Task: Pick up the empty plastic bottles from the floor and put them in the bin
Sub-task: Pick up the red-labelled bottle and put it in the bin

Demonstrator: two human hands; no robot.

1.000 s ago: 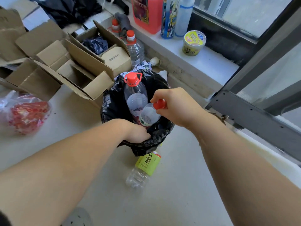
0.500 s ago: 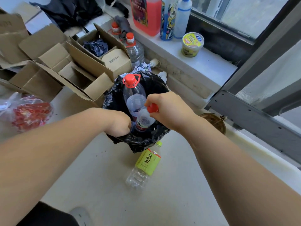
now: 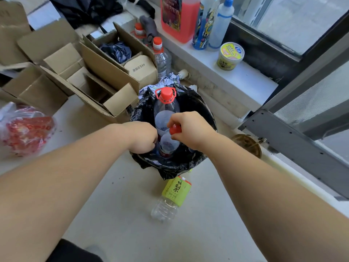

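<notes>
A bin lined with a black bag [image 3: 190, 163] stands on the floor below me. A large clear bottle with a red handled cap [image 3: 165, 103] stands upright inside it. My right hand [image 3: 190, 129] pinches the red cap of a smaller clear bottle [image 3: 168, 144], which sits partly inside the bin. My left hand [image 3: 141, 138] is curled at the bin's near-left rim, fingers tucked inside; what they grip is hidden. A clear bottle with a yellow-green label [image 3: 172, 197] lies on the floor just in front of the bin.
Open cardboard boxes [image 3: 90, 76] crowd the left side. Two red-capped bottles [image 3: 160, 55] stand behind the bin. A red plastic bag [image 3: 24, 133] lies far left. The sill [image 3: 245, 72] holds cleaning bottles and a cup. A round metal drain [image 3: 247, 144] sits right of the bin.
My left hand moved from the bin's front rim to its left side. My right hand lowered the small bottle deeper into the bin.
</notes>
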